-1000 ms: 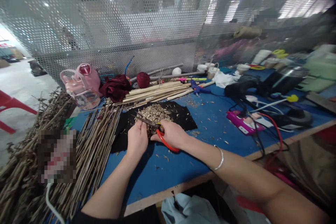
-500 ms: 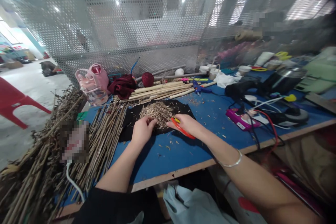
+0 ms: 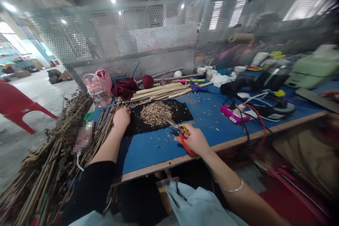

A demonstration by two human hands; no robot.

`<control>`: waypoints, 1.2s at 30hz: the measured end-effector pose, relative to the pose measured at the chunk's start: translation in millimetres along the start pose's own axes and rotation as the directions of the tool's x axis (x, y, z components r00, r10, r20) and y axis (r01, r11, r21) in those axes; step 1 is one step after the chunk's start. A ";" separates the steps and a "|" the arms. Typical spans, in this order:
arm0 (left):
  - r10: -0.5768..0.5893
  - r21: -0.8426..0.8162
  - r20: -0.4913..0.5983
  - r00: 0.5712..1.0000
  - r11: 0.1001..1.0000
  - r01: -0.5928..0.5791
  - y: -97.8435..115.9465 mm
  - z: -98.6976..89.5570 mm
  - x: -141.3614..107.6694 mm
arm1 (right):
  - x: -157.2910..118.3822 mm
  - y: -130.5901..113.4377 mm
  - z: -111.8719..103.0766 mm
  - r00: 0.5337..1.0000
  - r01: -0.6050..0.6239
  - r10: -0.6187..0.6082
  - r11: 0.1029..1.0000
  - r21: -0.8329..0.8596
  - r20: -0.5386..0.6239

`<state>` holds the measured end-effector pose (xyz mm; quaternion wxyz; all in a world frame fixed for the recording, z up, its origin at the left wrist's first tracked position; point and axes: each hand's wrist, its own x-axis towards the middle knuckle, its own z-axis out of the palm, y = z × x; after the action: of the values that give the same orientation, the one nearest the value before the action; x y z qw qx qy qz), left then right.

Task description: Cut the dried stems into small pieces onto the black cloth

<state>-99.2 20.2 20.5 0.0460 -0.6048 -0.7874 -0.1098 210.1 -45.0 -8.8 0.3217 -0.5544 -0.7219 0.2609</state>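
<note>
My right hand [image 3: 194, 139] is wrapped around the orange and yellow handles of a pair of scissors [image 3: 173, 124]. The blades point up and left over a heap of short cut stem pieces [image 3: 153, 113], piled on a black cloth [image 3: 181, 109]. My left hand [image 3: 122, 118] is at the cloth's left edge, beside a bundle of thin dry sticks [image 3: 102, 130]. Its fingers are curled closed, and what they pinch, if anything, is hidden.
Pale peeled sticks [image 3: 161, 91] lie behind the cloth, near dark red fabric [image 3: 125, 89] and a pink jug-like container [image 3: 98, 86]. A blue glue gun [image 3: 197, 88] and a magenta box with cables [image 3: 234, 114] are to the right. Leafy branches [image 3: 53, 152] fill the left side.
My left hand has moved left from the heap to the stick bundle. My right hand has drawn the scissors back towards me, off the heap's edge. The camera view has shifted slightly.
</note>
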 end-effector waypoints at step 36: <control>-0.171 0.074 0.113 0.979 0.984 0.163 -27.3 -31.3 -72.6 | 0.5 7.0 2.5 0.998 0.067 -0.065 0.990 -0.122 0.021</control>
<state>-108.2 -62.1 32.8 0.0091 -0.5403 -0.8399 -0.0516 212.5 -42.9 -15.5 0.2894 -0.5466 -0.7572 0.2100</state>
